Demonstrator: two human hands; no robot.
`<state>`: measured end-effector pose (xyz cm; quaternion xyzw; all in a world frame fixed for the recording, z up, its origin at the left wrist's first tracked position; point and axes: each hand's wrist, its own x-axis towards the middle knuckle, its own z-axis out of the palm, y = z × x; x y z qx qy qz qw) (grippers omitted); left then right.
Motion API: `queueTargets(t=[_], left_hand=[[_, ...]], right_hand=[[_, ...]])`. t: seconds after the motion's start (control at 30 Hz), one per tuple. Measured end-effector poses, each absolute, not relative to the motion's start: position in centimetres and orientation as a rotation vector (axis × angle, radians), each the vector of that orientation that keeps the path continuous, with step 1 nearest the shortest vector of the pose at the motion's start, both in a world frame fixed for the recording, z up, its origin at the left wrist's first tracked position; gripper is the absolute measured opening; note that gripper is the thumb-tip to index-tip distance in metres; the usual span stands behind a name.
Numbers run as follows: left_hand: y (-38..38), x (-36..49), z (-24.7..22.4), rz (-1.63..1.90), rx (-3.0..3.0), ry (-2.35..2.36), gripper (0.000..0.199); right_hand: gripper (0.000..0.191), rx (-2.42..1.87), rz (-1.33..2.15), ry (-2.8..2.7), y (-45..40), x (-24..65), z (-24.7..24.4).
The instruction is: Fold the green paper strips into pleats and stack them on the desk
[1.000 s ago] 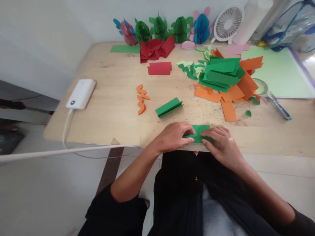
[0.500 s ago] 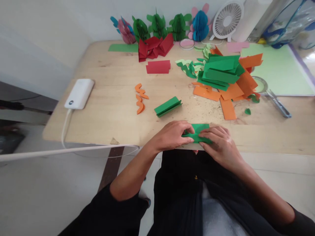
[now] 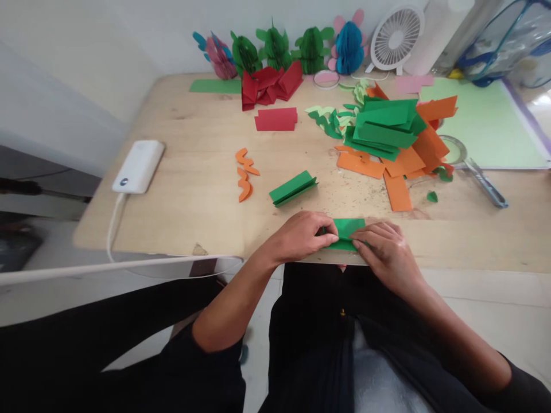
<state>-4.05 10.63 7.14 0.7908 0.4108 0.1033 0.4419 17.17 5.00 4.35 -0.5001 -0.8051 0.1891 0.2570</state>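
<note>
A small green paper piece lies at the table's front edge, with a crease running across it. My left hand pinches its left end between thumb and fingers. At the right end, my right hand grips the same piece with thumb and fingertips, and the fingers cover part of it. Just beyond my left hand rests a folded green paper strip. Wavy orange paper cut-offs lie farther left.
Piled green papers and orange papers lie at right, near a box cutter. Red folded papers, paper honeycomb figures and a white fan stand behind. A white power bank with a cable sits left.
My left thumb has moved up and closed against the fingers on the green paper's fold. My right fingertips have shifted slightly. A dark-clothed leg has appeared at lower left.
</note>
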Motion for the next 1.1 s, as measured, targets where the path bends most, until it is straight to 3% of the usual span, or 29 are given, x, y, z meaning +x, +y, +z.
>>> queueTargets(t=[0.3,0.7,0.87,1.0,1.1], left_hand=[[10.0,-4.0,6.4,0.469,1.875,1.148,0.019],[7.3,-5.6,5.7,0.810,1.597,1.384,0.011],[6.6,-5.6,5.4,0.905,1.523,1.422,0.011],[6.3,-5.7,5.1,0.930,1.493,1.389,0.010],[6.1,-5.8,4.7,0.929,1.482,1.347,0.009]], right_hand=[[0.017,-1.377,0.515,-2.080,5.5,16.7,4.6],[0.021,-1.400,0.327,-1.948,5.9,17.1,4.4],[0.019,-1.431,0.434,-1.955,5.4,17.2,4.3],[0.016,-1.420,0.526,-1.896,5.0,16.9,7.2],[0.019,-1.244,0.810,-1.910,5.0,17.5,11.0]])
